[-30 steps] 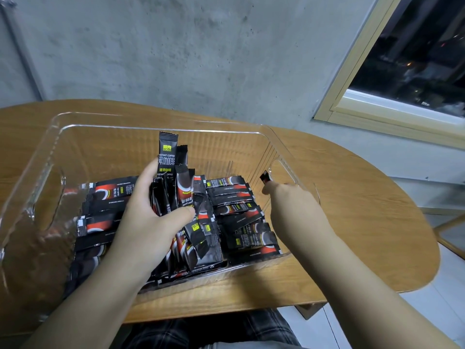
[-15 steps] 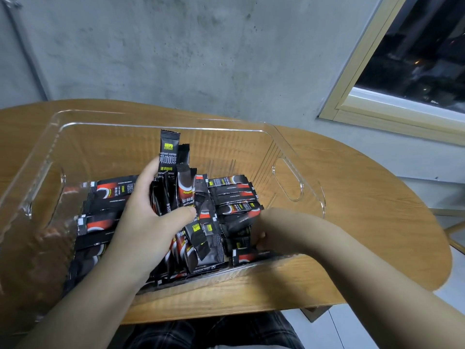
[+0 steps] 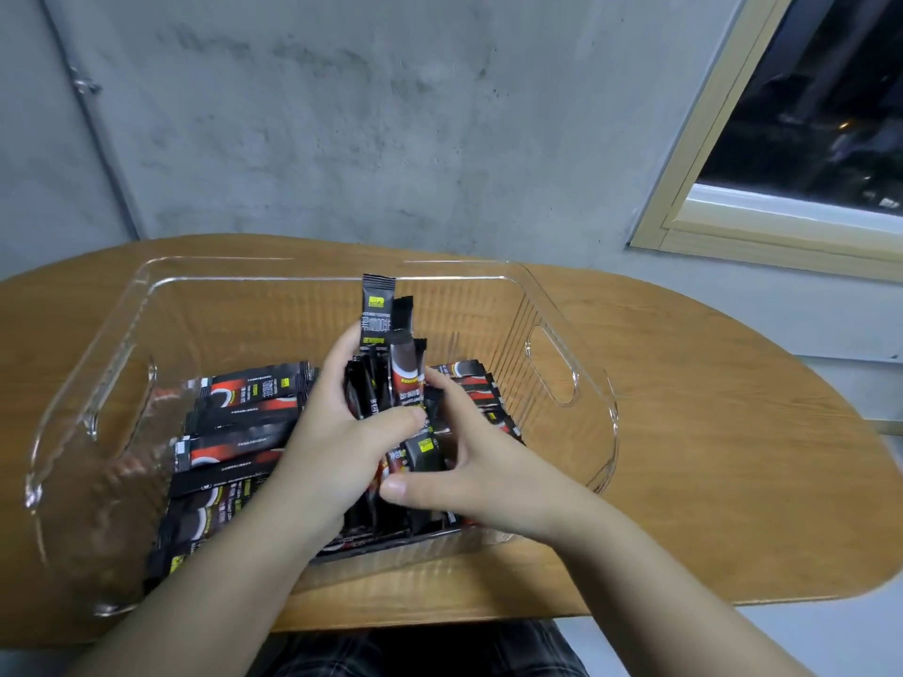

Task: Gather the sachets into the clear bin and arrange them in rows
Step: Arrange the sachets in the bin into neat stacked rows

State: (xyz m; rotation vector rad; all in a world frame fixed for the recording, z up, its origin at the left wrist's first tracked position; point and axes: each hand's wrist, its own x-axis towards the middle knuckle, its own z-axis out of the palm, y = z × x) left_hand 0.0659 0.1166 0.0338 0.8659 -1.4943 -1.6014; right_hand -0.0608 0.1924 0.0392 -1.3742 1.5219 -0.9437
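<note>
The right hand (image 3: 481, 461) has moved in from the near right corner of the clear bin (image 3: 593, 383) to the upright bundle of sachets (image 3: 391, 364), where its fingers and thumb now curl round the lower sachets. The left hand (image 3: 337, 427) keeps its grip closed around the bundle at bin centre. Flat sachet rows (image 3: 244, 408) lie to the left and behind the right hand; the bin rests on the wooden worktop (image 3: 733, 456), with a grey wall (image 3: 366, 114) and a window (image 3: 806, 114) behind.
</note>
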